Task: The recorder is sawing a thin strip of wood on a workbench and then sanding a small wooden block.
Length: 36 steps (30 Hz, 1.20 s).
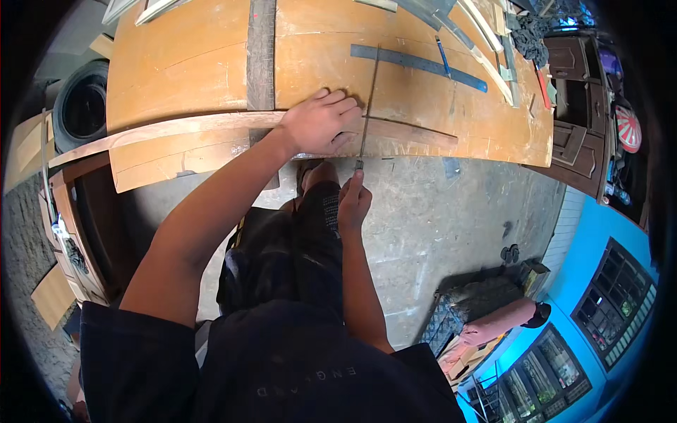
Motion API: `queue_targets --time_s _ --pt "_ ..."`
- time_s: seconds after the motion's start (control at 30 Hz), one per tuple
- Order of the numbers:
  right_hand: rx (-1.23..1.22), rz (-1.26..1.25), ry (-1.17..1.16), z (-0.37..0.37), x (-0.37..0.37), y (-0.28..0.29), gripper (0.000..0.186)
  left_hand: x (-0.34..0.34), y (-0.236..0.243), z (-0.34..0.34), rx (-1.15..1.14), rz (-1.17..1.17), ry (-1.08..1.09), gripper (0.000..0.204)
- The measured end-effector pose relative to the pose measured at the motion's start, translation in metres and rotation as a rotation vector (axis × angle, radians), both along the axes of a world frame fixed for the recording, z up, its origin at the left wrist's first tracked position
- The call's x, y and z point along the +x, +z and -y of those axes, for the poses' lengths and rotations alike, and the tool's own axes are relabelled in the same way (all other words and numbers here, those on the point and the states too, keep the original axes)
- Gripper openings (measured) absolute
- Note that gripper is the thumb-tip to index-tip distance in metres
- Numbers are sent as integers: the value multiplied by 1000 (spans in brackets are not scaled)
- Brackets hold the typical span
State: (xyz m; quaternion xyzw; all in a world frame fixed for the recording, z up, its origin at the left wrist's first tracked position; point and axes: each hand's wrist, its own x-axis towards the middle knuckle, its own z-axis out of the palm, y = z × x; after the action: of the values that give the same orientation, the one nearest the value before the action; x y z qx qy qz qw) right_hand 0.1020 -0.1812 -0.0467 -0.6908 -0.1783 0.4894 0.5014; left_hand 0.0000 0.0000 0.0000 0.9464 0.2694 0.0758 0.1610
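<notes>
Across the tabletop [190,63], a long wooden strip [197,125] runs from nine to two o'clock. Your left hand [323,121] lies over it at twelve; cannot tell whether the fingers clamp. Your right hand [355,203], apart, is closed round a thin-bladed saw [371,92], blade crossing the strip toward twelve. Pale capitals on your dark shirt [296,352], six o'clock; small white print, shorts [331,211], centre.
</notes>
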Motion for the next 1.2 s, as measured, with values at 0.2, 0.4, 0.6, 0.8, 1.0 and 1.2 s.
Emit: queue_targets --time_s 0.2,0.4,0.6,0.8,1.0,1.2 --pt "74 60 18 -2 9 -1 59 5 -4 -1 16 43 1 38" --pt "44 48 26 19 2 -1 58 -1 -1 1 52 15 -5 41" --pt "3 -33 30 73 -6 -9 58 -3 0 1 37 -36 1 40" --pt "-26 1 19 72 -7 -14 59 -2 3 1 34 -51 7 40" --pt "-37 116 -10 11 -5 3 61 -4 -4 2 64 94 -8 35" --pt "32 120 -1 -18 3 1 61 -2 -3 2 60 72 -2 36"
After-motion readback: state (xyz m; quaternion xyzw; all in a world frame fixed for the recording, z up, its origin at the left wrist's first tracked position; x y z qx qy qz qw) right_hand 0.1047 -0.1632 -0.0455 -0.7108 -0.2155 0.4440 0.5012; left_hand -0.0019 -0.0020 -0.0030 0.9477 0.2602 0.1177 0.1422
